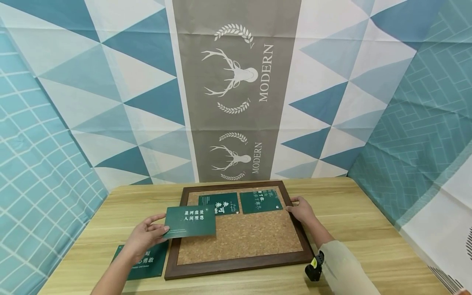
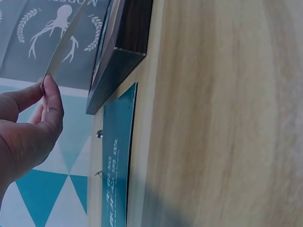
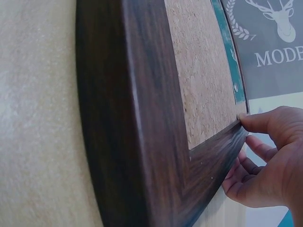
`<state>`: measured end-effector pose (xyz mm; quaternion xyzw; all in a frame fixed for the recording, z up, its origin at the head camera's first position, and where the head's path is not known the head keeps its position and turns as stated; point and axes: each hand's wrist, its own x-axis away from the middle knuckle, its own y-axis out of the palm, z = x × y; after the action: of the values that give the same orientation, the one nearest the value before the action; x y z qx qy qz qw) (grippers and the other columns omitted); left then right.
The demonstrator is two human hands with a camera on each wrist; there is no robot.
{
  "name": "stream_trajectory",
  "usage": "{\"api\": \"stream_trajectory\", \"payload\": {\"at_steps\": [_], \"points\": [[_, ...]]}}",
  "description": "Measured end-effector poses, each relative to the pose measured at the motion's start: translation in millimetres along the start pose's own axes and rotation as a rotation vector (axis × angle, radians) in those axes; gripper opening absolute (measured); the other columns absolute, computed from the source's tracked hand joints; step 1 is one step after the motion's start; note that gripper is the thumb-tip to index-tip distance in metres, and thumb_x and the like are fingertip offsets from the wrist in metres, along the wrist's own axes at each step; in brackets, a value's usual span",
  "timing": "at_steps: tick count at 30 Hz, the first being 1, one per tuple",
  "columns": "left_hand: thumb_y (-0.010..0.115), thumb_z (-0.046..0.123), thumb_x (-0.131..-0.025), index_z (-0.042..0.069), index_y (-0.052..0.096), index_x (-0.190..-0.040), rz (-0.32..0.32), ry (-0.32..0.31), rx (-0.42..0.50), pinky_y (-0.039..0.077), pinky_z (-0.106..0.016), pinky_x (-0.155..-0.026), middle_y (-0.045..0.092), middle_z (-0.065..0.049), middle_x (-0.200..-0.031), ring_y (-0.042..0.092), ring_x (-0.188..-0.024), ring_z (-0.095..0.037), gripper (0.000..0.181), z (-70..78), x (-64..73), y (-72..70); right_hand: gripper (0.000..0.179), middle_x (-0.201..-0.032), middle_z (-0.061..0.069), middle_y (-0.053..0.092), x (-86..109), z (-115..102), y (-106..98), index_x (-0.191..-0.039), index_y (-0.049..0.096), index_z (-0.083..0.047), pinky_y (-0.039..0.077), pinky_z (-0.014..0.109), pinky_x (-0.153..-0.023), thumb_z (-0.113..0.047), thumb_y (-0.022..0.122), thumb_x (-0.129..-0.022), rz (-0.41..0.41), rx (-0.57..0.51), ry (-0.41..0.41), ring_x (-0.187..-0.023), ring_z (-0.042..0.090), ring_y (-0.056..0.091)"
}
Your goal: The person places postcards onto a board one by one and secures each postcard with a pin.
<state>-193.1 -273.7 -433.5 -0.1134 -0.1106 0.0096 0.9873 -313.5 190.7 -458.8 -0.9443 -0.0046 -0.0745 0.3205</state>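
Note:
Between thumb and fingers, my left hand [image 1: 145,237] pinches a green card [image 1: 189,229] with white Chinese lettering by its left edge. The card is held over the left part of a cork board [image 1: 243,241] in a dark brown wooden frame. In the left wrist view the card [image 2: 59,49] appears nearly edge-on. My right hand [image 1: 304,212] grips the frame's right side, thumb at the inner edge and fingers along the outer side in the right wrist view. Two green cards, one left [image 1: 217,199] and one right [image 1: 259,201], lie along the board's top.
Another green card [image 1: 147,266] lies on the wooden table [image 1: 368,229] left of the frame, partly behind my left forearm. Small metallic bits [image 2: 99,134] sit beside it. Patterned cloth [image 1: 236,114] hangs behind the table. A black strap device [image 1: 314,268] is on my right wrist.

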Motion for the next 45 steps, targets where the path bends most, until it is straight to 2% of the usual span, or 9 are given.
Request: {"api": "stream_trajectory", "payload": {"at_steps": [22, 32, 39, 45], "points": [[0.060, 0.015, -0.091, 0.003, 0.034, -0.141, -0.032, 0.002, 0.053, 0.054, -0.036, -0.082, 0.059, -0.007, -0.102, 0.061, -0.088, -0.016, 0.058, -0.9, 0.7, 28.7, 0.045, -0.135, 0.032, 0.039, -1.1, 0.2, -0.4, -0.132, 0.041, 0.004, 0.044, 0.053, -0.088, -0.015, 0.055, -0.094, -0.003, 0.007, 0.000, -0.119, 0.046, 0.044], [0.060, 0.011, -0.090, 0.003, 0.037, -0.139, -0.026, 0.005, 0.074, 0.054, -0.038, -0.081, 0.059, -0.008, -0.099, 0.061, -0.089, -0.018, 0.054, -0.4, 1.7, 40.9, 0.044, -0.135, 0.032, 0.039, -1.8, 0.4, -0.1, -0.132, 0.041, 0.004, 0.044, 0.053, -0.089, -0.013, 0.055, -0.094, -0.001, 0.017, 0.005, -0.118, 0.047, 0.045], [0.061, 0.015, -0.090, 0.001, 0.033, -0.141, -0.084, 0.026, 0.072, 0.054, -0.037, -0.081, 0.060, -0.005, -0.097, 0.063, -0.089, -0.017, 0.059, -1.5, 1.7, 45.9, 0.044, -0.135, 0.031, 0.040, -1.8, 1.5, 0.2, -0.132, 0.041, 0.004, 0.044, 0.053, -0.089, -0.013, 0.055, -0.094, 0.001, 0.016, 0.012, -0.118, 0.046, 0.045], [0.063, 0.016, -0.089, 0.002, 0.036, -0.140, -0.069, 0.031, 0.068, 0.055, -0.037, -0.079, 0.060, -0.006, -0.096, 0.063, -0.088, -0.018, 0.059, -3.4, 1.4, 53.8, 0.044, -0.136, 0.031, 0.040, -3.2, 1.4, 0.9, -0.132, 0.042, 0.003, 0.044, 0.053, -0.089, -0.014, 0.055, -0.094, 0.004, 0.017, 0.009, -0.119, 0.046, 0.045]]}}
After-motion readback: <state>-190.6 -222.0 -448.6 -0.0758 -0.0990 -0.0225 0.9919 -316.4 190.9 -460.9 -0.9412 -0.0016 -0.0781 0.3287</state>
